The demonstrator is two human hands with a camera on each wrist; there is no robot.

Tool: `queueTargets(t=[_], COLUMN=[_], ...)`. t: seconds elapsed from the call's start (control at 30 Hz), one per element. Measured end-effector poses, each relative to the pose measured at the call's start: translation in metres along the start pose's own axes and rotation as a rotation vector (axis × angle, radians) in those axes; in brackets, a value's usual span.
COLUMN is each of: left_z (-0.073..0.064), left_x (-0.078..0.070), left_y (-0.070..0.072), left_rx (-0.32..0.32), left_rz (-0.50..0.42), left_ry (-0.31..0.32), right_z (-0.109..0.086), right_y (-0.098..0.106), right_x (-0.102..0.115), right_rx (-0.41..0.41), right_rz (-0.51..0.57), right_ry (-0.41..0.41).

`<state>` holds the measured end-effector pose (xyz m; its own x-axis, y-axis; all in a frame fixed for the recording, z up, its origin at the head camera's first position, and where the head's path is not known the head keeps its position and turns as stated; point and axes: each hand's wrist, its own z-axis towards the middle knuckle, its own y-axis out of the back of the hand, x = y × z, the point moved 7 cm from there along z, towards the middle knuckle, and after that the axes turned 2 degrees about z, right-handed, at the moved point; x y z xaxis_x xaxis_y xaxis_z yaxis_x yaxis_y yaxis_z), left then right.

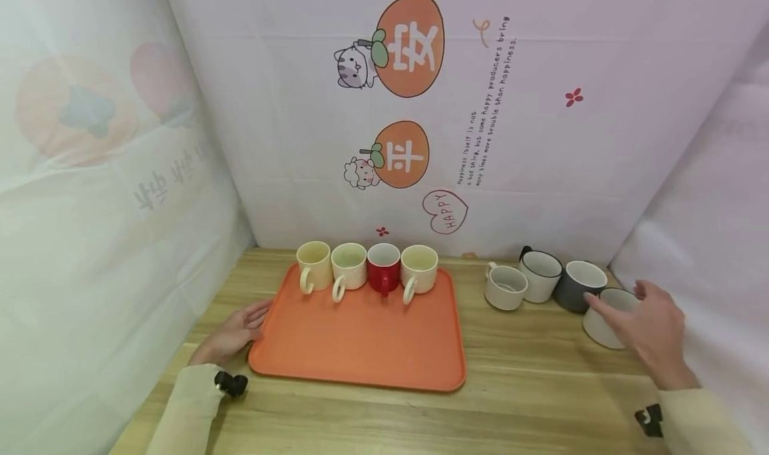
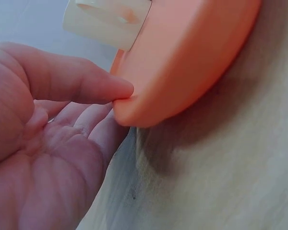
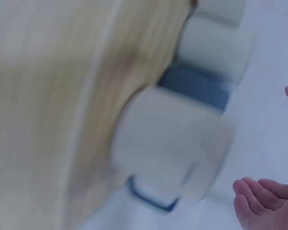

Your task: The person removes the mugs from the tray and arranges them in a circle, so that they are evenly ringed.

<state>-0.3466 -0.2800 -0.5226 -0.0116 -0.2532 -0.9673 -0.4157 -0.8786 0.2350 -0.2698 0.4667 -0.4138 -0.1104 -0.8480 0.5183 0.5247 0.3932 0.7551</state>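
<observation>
At the left edge of the orange tray (image 1: 360,348), my left hand (image 1: 237,331) holds the rim. The left wrist view has the thumb (image 2: 110,90) on top of the rim and the fingers against its outer side. My right hand (image 1: 651,325) is beside a white mug (image 1: 601,329) with a dark rim, thumb and fingers spread. In the right wrist view, blurred, that mug (image 3: 168,139) stands apart from the fingers (image 3: 259,196), its dark handle showing. Along the tray's far edge stand a pale yellow mug (image 1: 318,276), a red mug (image 1: 384,278) and two cream mugs (image 1: 351,275).
Left of the right hand's mug, a dark grey mug (image 1: 567,296), a white mug with a black handle (image 1: 537,289) and a small white cup (image 1: 504,297) stand close together. Printed white cloth (image 1: 541,175) walls the wooden table (image 1: 510,395) at the back and sides.
</observation>
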Motion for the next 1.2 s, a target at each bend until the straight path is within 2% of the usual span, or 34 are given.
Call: queueTargets(t=[0.17, 0.27, 0.47, 0.63, 0.77, 0.97, 1.2], left_z=[0.001, 0.002, 0.002, 0.000, 0.001, 0.002, 0.000], left_x=[0.003, 0.002, 0.001, 0.000, 0.001, 0.002, 0.002], left_y=[0.002, 0.002, 0.000, 0.000, 0.001, 0.002, 0.001], left_rx=[-0.024, -0.034, -0.030, -0.019, -0.021, -0.024, -0.024], left_rz=[0.003, 0.007, 0.026, 0.034, 0.040, 0.053, 0.031], left_ry=[0.019, 0.035, 0.046, 0.043, 0.038, 0.042, 0.042], right_z=[-0.007, -0.014, -0.033, -0.052, -0.057, -0.058, -0.061], right_y=[-0.023, -0.043, -0.099, -0.141, -0.171, -0.205, -0.231], right_x=[0.057, 0.092, 0.155, 0.198, 0.219, 0.235, 0.247], right_rx=[0.075, 0.119, 0.312, 0.452, 0.510, 0.557, 0.539], right_rz=[0.052, 0.106, 0.224, 0.395, 0.537, 0.684, 0.753], right_ry=[0.118, 0.194, 0.233, 0.232, 0.208, 0.124, 0.009])
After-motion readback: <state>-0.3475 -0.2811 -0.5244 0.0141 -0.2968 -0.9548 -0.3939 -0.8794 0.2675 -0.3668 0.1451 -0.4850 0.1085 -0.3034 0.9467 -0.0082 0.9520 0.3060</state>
